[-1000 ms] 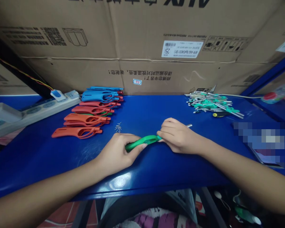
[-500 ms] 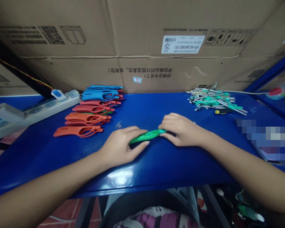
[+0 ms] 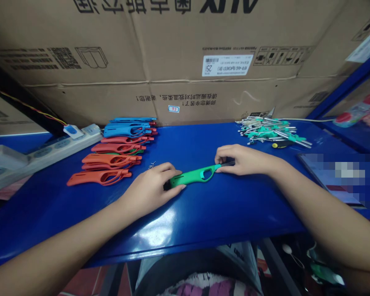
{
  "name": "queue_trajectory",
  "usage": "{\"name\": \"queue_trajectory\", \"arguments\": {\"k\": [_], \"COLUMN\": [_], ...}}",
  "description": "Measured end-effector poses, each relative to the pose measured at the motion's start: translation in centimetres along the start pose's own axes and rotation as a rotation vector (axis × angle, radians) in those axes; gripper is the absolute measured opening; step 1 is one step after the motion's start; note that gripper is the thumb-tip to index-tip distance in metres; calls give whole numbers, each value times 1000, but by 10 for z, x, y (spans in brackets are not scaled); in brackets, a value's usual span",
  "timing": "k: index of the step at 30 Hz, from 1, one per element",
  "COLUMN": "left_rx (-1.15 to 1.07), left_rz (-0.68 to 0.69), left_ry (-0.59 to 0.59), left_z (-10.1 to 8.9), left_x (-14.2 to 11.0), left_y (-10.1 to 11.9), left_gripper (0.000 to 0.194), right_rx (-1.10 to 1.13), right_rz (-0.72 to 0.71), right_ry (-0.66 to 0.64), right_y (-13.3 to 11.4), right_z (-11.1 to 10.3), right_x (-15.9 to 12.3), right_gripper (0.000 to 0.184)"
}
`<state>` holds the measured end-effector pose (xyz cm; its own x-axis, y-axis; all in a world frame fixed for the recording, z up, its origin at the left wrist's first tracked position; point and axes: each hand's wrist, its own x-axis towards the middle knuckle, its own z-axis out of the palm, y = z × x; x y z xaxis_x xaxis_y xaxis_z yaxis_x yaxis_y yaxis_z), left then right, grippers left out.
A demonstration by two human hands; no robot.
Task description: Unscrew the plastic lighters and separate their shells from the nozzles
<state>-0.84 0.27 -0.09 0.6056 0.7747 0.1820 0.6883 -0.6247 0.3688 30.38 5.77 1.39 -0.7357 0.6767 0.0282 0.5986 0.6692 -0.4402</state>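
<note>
And here's a green plastic utility-lighter body [image 3: 194, 176], held low between the hands, rising slightly rightward, finger loop open! The left hand [image 3: 149, 191] clasps its rear end, the right hand [image 3: 243, 160] pinches the thin dark tip [image 3: 227, 163]!

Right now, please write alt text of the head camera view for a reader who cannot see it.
A left hand and a right hand grip the two ends of a green plastic lighter body on a blue workbench. Orange lighter bodies and blue ones lie in rows at left, a heap of metal-tipped green parts at right, with cardboard boxes behind.
</note>
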Motion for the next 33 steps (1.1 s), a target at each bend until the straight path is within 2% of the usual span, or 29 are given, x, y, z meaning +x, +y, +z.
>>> {"name": "queue_trajectory", "arguments": {"k": [3, 9, 12, 14, 16, 19, 20, 21, 23, 26, 33], "left_rx": [20, 173, 245, 270, 270, 255, 248, 237, 206, 155, 117], "left_rz": [8, 32, 59, 71, 65, 51, 48, 45, 44, 57, 56], "left_ry": [2, 6, 22, 32, 32, 18, 16, 18, 25, 16, -30], "left_z": [0, 3, 4, 4, 4, 5, 5, 6, 6, 7, 10], "left_x": [-1, -4, -3, -3, -3, -5, -5, -6, -7, -8, -9], "left_y": [0, 1, 3, 4, 6, 8, 8, 8, 8, 11, 14], "left_gripper": [28, 27, 29, 29, 28, 32, 34, 37, 42, 37, 27], "right_rx": [-35, -280, -304, -284, -323, -483, -509, -512, -497, -446, -402], "right_rz": [-3, -126, -72, 21, 205, 662, 840, 916, 974, 971, 866], "right_ry": [22, 56, 36, 15, 29, 45, 31, 23, 10, -32, -73], "right_y": [-2, -11, -16, -12, 2, 43, 58, 73, 98, 121, 133], "right_z": [2, 9, 5, -4, -19, -45, -53, -60, -69, -73, -77], "right_x": [0, 3, 3, -2, -13, -43, -53, -62, -75, -80, -80], "right_gripper": [18, 19, 19, 23, 31, 28, 34, 36, 37, 34, 16]}}
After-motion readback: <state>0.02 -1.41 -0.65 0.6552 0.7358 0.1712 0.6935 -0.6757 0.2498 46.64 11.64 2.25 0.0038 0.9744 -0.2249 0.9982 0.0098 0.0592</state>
